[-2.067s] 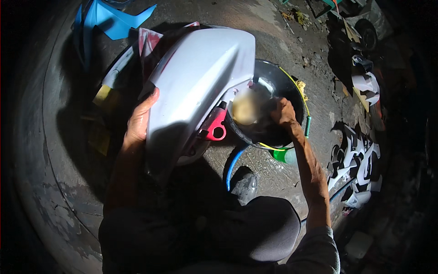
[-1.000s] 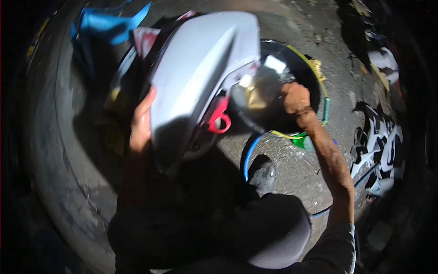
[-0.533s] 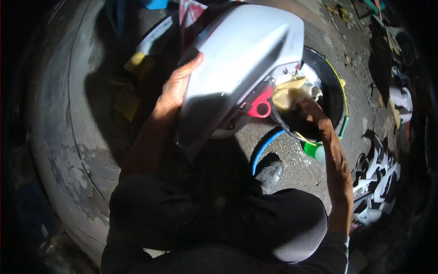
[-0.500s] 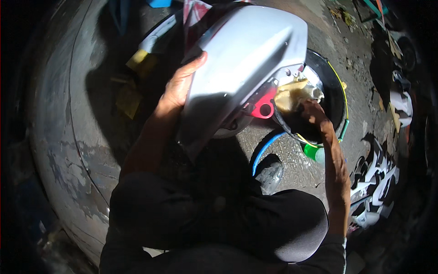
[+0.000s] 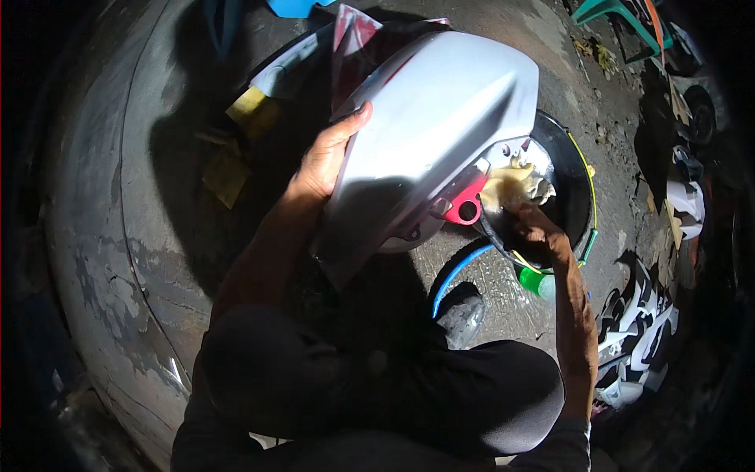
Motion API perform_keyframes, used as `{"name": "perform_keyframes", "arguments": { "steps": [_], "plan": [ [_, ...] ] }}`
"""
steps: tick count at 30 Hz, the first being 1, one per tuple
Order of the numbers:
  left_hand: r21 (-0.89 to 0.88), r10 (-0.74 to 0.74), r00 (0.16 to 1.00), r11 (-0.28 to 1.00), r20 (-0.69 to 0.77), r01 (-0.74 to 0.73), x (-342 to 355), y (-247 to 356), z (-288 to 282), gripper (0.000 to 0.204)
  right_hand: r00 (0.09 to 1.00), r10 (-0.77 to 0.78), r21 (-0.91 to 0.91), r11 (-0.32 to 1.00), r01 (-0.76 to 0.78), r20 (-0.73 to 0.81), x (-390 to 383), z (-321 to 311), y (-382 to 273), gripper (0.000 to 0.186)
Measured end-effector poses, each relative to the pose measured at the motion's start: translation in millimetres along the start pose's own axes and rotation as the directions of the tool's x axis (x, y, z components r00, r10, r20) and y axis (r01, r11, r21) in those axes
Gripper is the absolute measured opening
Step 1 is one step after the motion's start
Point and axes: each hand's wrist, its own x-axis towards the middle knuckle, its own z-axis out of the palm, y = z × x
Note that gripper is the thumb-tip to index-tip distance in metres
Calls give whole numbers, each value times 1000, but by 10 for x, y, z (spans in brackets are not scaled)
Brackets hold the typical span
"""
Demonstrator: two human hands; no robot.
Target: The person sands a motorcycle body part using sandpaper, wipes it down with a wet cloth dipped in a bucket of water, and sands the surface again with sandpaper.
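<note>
A large white-grey plastic body panel [image 5: 448, 102], like a motorcycle fairing, slants across my lap with a red bracket [image 5: 465, 203] at its right underside. My left hand [image 5: 326, 157] grips its left edge, thumb on the outer face and the other fingers mostly hidden beneath. To the right, my right hand [image 5: 539, 226] reaches into a black bucket [image 5: 580, 169], its fingers closed on a wet-looking, crumpled pale yellow sheet [image 5: 503, 187]. Whether that sheet is cloth or paper I cannot tell. The panel's edge overlaps the bucket's left rim.
Yellow sheets [image 5: 226, 175] lie on the concrete at left. A blue hose [image 5: 458, 271] curves below the bucket, beside a green container [image 5: 535, 280] and a dark shoe [image 5: 462, 318]. White and black cut pieces [image 5: 641, 330] are heaped at right; a green stool [image 5: 621, 23] stands far right.
The whole view has shifted, so most things sit slightly lower. My left hand keeps its hold on the panel, and my right hand is still in the bucket with the yellow sheet.
</note>
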Motion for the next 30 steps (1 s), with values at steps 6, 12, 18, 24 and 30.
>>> {"name": "perform_keyframes", "arguments": {
  "steps": [6,12,18,24,30],
  "plan": [
    [26,-22,998,999,-59,23,-28,9,-87,50,679,635,401,768,-500,-368,-101,-6,-175,17],
    [63,20,997,998,-81,-15,-40,42,-139,56,306,561,231,690,-686,-769,440,-190,-585,34],
    [83,36,998,996,-48,-32,-71,58,-54,53,227,499,225,690,-688,-836,421,-464,-568,27],
    [81,91,993,993,-72,-85,-77,86,-122,53,-157,769,691,438,-576,-619,509,-605,-844,24],
    [5,88,996,996,-11,-88,15,122,-196,52,297,619,72,499,-864,-727,445,-501,-727,23]
  ]
}}
